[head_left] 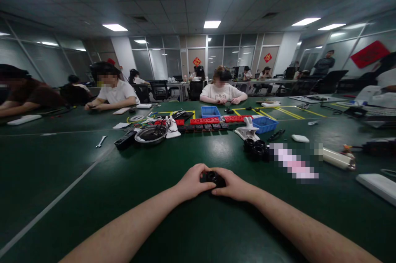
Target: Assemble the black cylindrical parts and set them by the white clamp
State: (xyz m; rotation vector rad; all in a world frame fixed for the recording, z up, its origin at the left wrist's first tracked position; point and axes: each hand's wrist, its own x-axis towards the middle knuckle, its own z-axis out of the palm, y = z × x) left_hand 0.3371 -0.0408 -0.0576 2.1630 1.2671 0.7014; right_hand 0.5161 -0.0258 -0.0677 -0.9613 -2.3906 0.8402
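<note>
Between my two hands, low over the green table (173, 230), is a small black part with a round ring on top (212, 176). My left hand (195, 181) curls around its left side, thumb along the near edge. From the right, my right hand (232, 184) closes on the same part, its thumb near the left thumb. The fingers hide much of the part, so its exact kind does not show. Several black round parts (256, 149) stand together beyond my right hand, at the foot of a white clip stand (247, 130).
A metal bowl (151, 134), a black device (125, 139) and a wrench (101, 142) lie to the left. Red and black strips (204, 121) cross the middle near blue bins (264, 124). A pale cylinder (337, 158) and white box (377, 186) lie right. Co-workers sit opposite.
</note>
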